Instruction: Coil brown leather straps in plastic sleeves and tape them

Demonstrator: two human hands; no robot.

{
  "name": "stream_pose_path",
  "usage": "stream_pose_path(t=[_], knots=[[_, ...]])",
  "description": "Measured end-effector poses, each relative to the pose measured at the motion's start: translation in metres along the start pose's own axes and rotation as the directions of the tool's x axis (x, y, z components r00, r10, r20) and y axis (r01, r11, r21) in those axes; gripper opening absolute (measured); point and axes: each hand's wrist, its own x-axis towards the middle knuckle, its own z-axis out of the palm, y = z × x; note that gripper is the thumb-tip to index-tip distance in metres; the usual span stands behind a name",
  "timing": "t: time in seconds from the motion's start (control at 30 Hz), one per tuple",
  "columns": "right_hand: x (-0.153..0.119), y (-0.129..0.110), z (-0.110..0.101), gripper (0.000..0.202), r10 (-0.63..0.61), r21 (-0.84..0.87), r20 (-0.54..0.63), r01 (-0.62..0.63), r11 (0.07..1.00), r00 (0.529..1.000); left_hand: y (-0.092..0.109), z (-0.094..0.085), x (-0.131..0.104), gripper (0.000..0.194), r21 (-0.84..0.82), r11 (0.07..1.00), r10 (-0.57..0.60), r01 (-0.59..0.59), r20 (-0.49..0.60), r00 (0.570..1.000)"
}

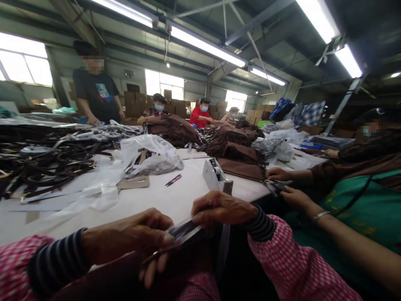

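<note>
My left hand (134, 234) grips one end of a dark flat piece covered in shiny clear plastic (185, 232), thumb on top and fingers curled beneath. At its other end my right hand (221, 209) has its fingers closed on the plastic, close to the table edge. What exactly lies inside the plastic cannot be made out. Just beyond my right hand stands a white tape dispenser (209, 173). Farther off, small thread snips (173, 180) lie on the white tabletop (169, 200).
Brown bags (241, 161) are piled past the dispenser. Dark straps (59, 163) heap up on the left, beside a white plastic bag (153, 156) and a cardboard piece (134, 182). At right, a co-worker's hands (294, 196) hold a tool near the bags. Other people stand behind.
</note>
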Motion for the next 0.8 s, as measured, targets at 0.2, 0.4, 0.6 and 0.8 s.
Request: stream_pose_path(t=[0.2, 0.4, 0.6, 0.8], knots=[[0.012, 0.011, 0.007, 0.027, -0.054, -0.132, -0.075, 0.044, 0.99, 0.996, -0.03, 0.005, -0.005, 0.034, -0.147, 0.989, 0.0, -0.029, -0.192, 0.981], [0.019, 0.034, 0.031, 0.036, -0.06, 0.192, -0.302, 0.122, 0.974, 0.952, -0.038, 0.025, -0.002, 0.039, -0.195, 0.93, 0.254, -0.312, -0.274, 0.928], [0.047, 0.045, 0.059, 0.031, -0.095, 0.513, -0.632, 0.507, 0.693, 0.769, 0.02, 0.046, 0.003, 0.029, -0.198, 0.76, 0.497, -0.619, -0.436, 0.75], [0.071, 0.056, 0.105, 0.042, -0.001, 0.441, -0.682, 0.411, 0.798, 0.732, 0.051, 0.032, 0.025, 0.032, 0.244, 0.664, 0.649, -0.707, -0.658, 0.383]])
